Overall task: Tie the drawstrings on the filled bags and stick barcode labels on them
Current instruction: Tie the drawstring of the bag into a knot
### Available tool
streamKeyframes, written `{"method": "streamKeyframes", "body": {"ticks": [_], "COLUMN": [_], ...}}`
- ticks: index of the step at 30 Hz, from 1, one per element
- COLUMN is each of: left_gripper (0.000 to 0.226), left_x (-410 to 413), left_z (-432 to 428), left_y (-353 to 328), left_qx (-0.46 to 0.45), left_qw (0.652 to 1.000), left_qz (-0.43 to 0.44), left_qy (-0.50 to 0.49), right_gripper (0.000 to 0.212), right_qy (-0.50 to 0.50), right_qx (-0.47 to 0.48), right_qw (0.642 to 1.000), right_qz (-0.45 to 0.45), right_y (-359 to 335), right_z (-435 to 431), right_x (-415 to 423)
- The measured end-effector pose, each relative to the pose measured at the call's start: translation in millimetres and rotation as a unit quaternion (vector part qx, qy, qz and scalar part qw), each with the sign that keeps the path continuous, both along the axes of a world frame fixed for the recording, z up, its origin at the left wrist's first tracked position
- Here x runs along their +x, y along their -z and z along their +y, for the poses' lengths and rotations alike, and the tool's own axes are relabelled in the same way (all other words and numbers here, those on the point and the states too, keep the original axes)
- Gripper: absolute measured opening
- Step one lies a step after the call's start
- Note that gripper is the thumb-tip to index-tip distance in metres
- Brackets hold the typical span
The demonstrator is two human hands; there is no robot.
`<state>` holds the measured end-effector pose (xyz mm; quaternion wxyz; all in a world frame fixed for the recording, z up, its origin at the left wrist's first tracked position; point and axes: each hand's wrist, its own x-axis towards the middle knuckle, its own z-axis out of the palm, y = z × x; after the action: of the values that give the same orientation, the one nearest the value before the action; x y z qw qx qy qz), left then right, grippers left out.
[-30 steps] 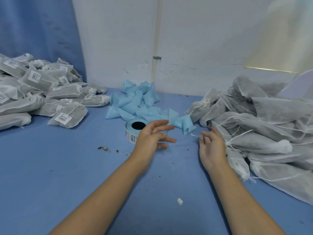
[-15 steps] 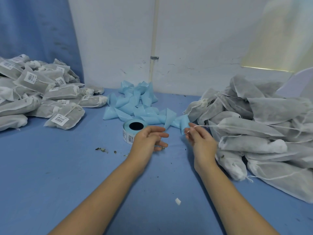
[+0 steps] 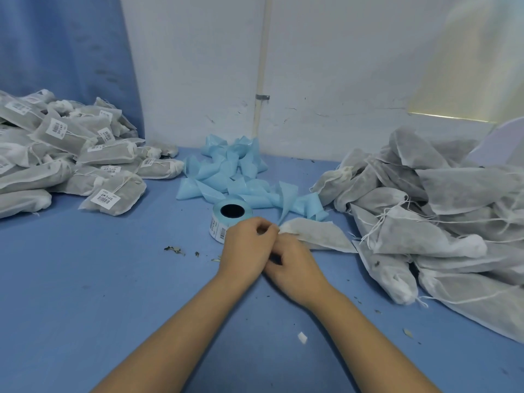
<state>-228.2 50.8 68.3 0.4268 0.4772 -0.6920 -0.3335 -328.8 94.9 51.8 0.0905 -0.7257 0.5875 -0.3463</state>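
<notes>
Left hand (image 3: 249, 242) pinched the mouth of a bag (image 3: 317, 235) lying just right of the roll (image 3: 231, 219), right hand (image 3: 295, 265) curled alongside with its hold unclear, and table (image 3: 113, 279) stretched left of the roll.

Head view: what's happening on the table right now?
A person works on one bag in front of them. The left hand pinches its mouth; the right hand curls beside it, its grip hidden. No label shows on this bag. The label roll stands just behind the hands. The labelled bags are piled at left, the unlabelled bags at right.
</notes>
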Motion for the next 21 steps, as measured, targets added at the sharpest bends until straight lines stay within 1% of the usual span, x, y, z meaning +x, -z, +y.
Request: {"method": "streamKeyframes", "body": {"ticks": [2, 4, 6, 7, 8, 9, 10, 12, 14, 17, 18, 19, 20, 21], "left_gripper": [0.013, 0.015, 0.019, 0.023, 0.027, 0.033, 0.037, 0.035, 0.027, 0.013, 0.011, 0.011, 0.012, 0.014], "left_x": [-0.5, 0.3, 1.1, 1.1, 0.8, 0.5, 0.1, 0.1, 1.6, 3.6, 2.6, 0.8, -1.7, -4.6], "left_z": [0.2, 1.0, 1.5, 1.1, 0.6, 0.2, -0.4, -0.7, -0.8, 0.2, 0.6, 1.3, 2.3, 3.1], "left_y": [0.5, 1.4, 2.0, 2.6, 3.0, 3.1, 2.8, 1.3, -1.3, -3.9, -4.9, -6.2, -7.7, -9.1], "left_qx": [-0.011, -0.02, -0.02, -0.014, -0.003, 0.012, 0.033, 0.092, 0.157, 0.236, 0.261, 0.289, 0.322, 0.352], "left_qw": [1.0, 0.999, 1.0, 1.0, 1.0, 0.999, 0.999, 0.994, 0.981, 0.951, 0.936, 0.912, 0.878, 0.839], "left_qz": [-0.017, -0.02, -0.02, -0.024, -0.029, -0.029, -0.018, 0.036, 0.103, 0.19, 0.229, 0.28, 0.341, 0.401], "left_qy": [-0.012, -0.016, -0.01, -0.002, 0.008, 0.018, 0.028, 0.045, 0.052, 0.052, 0.059, 0.073, 0.092, 0.108], "right_gripper": [0.019, 0.027, 0.026, 0.019, 0.008, 0.007, 0.015, 0.017, 0.014, 0.009, 0.008, 0.01, 0.014, 0.02], "right_qy": [0.034, 0.042, 0.047, 0.049, 0.047, 0.043, 0.037, 0.018, 0.002, 0.011, 0.029, 0.057, 0.092, 0.123], "right_qx": [-0.059, -0.096, -0.09, -0.086, -0.085, -0.089, -0.095, -0.109, -0.122, -0.147, -0.145, -0.131, -0.104, -0.071], "right_qw": [0.992, 0.983, 0.984, 0.986, 0.988, 0.989, 0.99, 0.99, 0.987, 0.977, 0.978, 0.983, 0.989, 0.989], "right_qz": [0.108, 0.148, 0.145, 0.133, 0.123, 0.108, 0.095, 0.089, 0.105, 0.151, 0.144, 0.114, 0.049, -0.042], "right_y": [4.2, 6.8, 4.6, 3.1, 2.3, 0.3, -1.4, -2.3, -4.1, -4.3, -2.8, -1.6, -1.9, -3.5], "right_z": [0.1, 0.0, 1.2, 2.3, 3.3, 5.5, 7.7, 10.4, 12.9, 14.1, 14.1, 14.7, 15.6, 15.9], "right_x": [1.8, 2.0, 2.0, 1.7, 1.2, 1.1, 1.1, -1.1, -3.3, -3.4, -2.2, -0.1, 2.4, 3.7]}}
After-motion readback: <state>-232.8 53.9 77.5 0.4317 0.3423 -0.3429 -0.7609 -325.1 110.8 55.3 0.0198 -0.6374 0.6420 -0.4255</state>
